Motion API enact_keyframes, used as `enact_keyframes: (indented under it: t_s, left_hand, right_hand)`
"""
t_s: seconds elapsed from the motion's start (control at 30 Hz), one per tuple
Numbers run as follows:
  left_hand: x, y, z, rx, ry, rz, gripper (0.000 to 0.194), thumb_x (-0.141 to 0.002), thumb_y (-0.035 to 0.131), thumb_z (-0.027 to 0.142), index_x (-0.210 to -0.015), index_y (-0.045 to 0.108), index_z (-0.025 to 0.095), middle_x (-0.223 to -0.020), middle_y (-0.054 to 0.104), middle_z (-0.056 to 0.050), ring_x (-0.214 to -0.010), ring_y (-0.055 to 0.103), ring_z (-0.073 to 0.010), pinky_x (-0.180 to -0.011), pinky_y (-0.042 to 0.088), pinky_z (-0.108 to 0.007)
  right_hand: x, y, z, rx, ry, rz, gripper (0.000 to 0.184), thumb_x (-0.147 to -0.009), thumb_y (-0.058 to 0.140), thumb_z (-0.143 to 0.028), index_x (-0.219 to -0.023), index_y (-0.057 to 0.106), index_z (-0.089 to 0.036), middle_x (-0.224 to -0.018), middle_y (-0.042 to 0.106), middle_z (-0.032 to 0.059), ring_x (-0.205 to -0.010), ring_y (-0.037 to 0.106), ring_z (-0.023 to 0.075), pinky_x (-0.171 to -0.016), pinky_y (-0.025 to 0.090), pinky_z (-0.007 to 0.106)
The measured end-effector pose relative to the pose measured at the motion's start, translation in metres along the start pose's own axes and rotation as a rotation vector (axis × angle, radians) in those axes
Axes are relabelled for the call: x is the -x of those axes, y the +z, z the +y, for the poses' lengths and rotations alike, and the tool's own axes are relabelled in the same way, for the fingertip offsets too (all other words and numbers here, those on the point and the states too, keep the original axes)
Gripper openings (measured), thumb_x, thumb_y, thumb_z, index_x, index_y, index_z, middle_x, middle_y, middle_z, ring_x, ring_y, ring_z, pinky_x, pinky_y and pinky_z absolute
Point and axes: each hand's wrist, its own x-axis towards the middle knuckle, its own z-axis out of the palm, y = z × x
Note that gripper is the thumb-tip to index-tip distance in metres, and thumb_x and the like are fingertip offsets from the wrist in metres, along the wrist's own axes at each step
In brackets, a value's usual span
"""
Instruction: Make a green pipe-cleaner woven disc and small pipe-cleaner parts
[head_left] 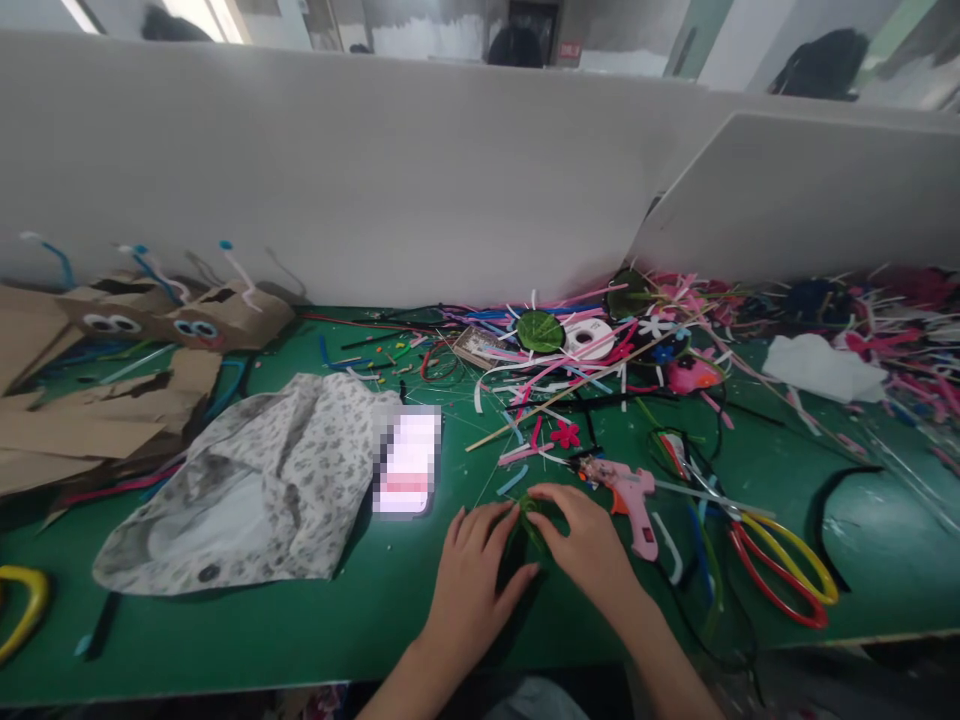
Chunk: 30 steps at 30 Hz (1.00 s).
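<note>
Near the front of the green table, my left hand (474,565) and my right hand (581,535) meet over a small green coil that looks like pipe cleaner (531,508). The right thumb and index finger pinch it from one side. On the other side the left fingertips press against it, with the left thumb held apart below. Fingers hide part of the coil. Just right of my right hand lies a pink glue gun (634,500). A red flower (565,433) and short pipe cleaner pieces lie beyond my fingertips.
Scissors with red and yellow handles (784,565) lie at right. A phone (409,460) and a patterned cloth hat (262,480) are at left, near cardboard pieces (97,430). Pipe cleaners, a green disc (540,331) and a white spool (600,340) crowd the back, before a white partition (337,170).
</note>
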Motion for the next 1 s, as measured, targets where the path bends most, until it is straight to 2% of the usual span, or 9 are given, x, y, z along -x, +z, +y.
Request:
enact_keyframes:
  t_s: [0.1, 0.23, 0.4, 0.53, 0.6, 0.67, 0.77, 0.87, 1.0]
  left_hand:
    - [0.006, 0.002, 0.001, -0.085, 0.013, -0.044, 0.055, -0.092, 0.054, 0.036, -0.143, 0.037, 0.021, -0.139, 0.052, -0.01, -0.127, 0.047, -0.0284, -0.107, 0.035, -0.053]
    - [0.01, 0.003, 0.002, -0.207, 0.039, -0.041, 0.058, -0.093, 0.05, 0.036, -0.147, 0.034, 0.02, -0.143, 0.049, -0.011, -0.13, 0.044, -0.0307, -0.108, 0.031, -0.055]
    - [0.007, -0.003, -0.002, -0.191, 0.064, -0.043, 0.056, -0.093, 0.05, 0.036, -0.145, 0.037, 0.022, -0.143, 0.049, -0.011, -0.13, 0.044, -0.0317, -0.108, 0.03, -0.057]
    - [-0.011, -0.015, -0.013, -0.057, 0.028, 0.005, 0.036, -0.094, 0.05, 0.028, -0.13, 0.054, 0.026, -0.132, 0.057, -0.008, -0.123, 0.051, -0.0267, -0.106, 0.038, -0.052]
    - [-0.026, -0.021, -0.019, 0.008, 0.043, 0.024, 0.032, -0.095, 0.05, 0.026, -0.126, 0.057, 0.026, -0.126, 0.06, -0.008, -0.119, 0.053, -0.0244, -0.103, 0.043, -0.049]
    - [-0.041, -0.025, -0.024, 0.058, 0.12, 0.006, 0.031, -0.095, 0.051, 0.025, -0.125, 0.058, 0.028, -0.125, 0.06, -0.007, -0.118, 0.054, -0.0232, -0.1, 0.045, -0.046]
    - [-0.059, -0.026, -0.031, 0.086, 0.241, -0.084, 0.033, -0.093, 0.057, 0.027, -0.125, 0.059, 0.032, -0.129, 0.058, -0.006, -0.12, 0.052, -0.0232, -0.1, 0.045, -0.045]
    - [-0.065, -0.021, -0.037, 0.113, 0.275, -0.138, 0.032, -0.091, 0.059, 0.031, -0.123, 0.061, 0.034, -0.129, 0.058, -0.005, -0.12, 0.051, -0.0232, -0.101, 0.043, -0.045]
    - [-0.064, -0.015, -0.041, 0.16, 0.281, -0.117, 0.034, -0.091, 0.059, 0.033, -0.125, 0.06, 0.035, -0.127, 0.059, -0.006, -0.119, 0.052, -0.0231, -0.1, 0.044, -0.045]
  right_hand:
    - [0.008, 0.005, -0.001, -0.006, -0.021, 0.042, 0.021, -0.092, 0.051, -0.021, -0.11, 0.061, -0.021, -0.108, 0.069, 0.0062, -0.102, 0.064, 0.0201, -0.091, 0.053, 0.037]
    - [0.014, 0.008, -0.003, -0.029, -0.045, 0.09, 0.027, -0.088, 0.06, -0.03, -0.114, 0.061, -0.021, -0.112, 0.069, 0.0074, -0.105, 0.064, 0.0215, -0.092, 0.054, 0.037]
    - [0.015, 0.01, 0.002, -0.066, -0.048, 0.111, 0.026, -0.089, 0.055, -0.02, -0.115, 0.06, -0.022, -0.112, 0.068, 0.0065, -0.107, 0.063, 0.02, -0.095, 0.053, 0.038]
    - [0.016, 0.013, 0.005, -0.071, -0.052, 0.108, 0.027, -0.089, 0.055, -0.019, -0.116, 0.059, -0.022, -0.112, 0.068, 0.0067, -0.107, 0.063, 0.0205, -0.095, 0.053, 0.039]
    - [0.017, 0.013, 0.005, -0.072, -0.041, 0.101, 0.027, -0.09, 0.055, -0.02, -0.116, 0.058, -0.022, -0.112, 0.068, 0.0068, -0.107, 0.063, 0.0208, -0.095, 0.053, 0.04]
    - [0.017, 0.014, 0.005, -0.077, -0.03, 0.105, 0.026, -0.09, 0.056, -0.022, -0.116, 0.058, -0.023, -0.112, 0.067, 0.0069, -0.107, 0.063, 0.0211, -0.094, 0.053, 0.039]
    - [0.018, 0.014, 0.006, -0.097, -0.02, 0.122, 0.025, -0.09, 0.057, -0.024, -0.114, 0.058, -0.023, -0.11, 0.067, 0.007, -0.105, 0.063, 0.0211, -0.092, 0.054, 0.039]
    - [0.018, 0.013, 0.006, -0.13, 0.002, 0.128, 0.026, -0.089, 0.057, -0.023, -0.115, 0.058, -0.023, -0.111, 0.067, 0.007, -0.106, 0.063, 0.0207, -0.092, 0.054, 0.038]
    - [0.022, 0.012, 0.004, -0.137, -0.005, 0.144, 0.03, -0.089, 0.053, -0.019, -0.119, 0.056, -0.023, -0.115, 0.065, 0.0082, -0.109, 0.061, 0.0217, -0.094, 0.053, 0.041]
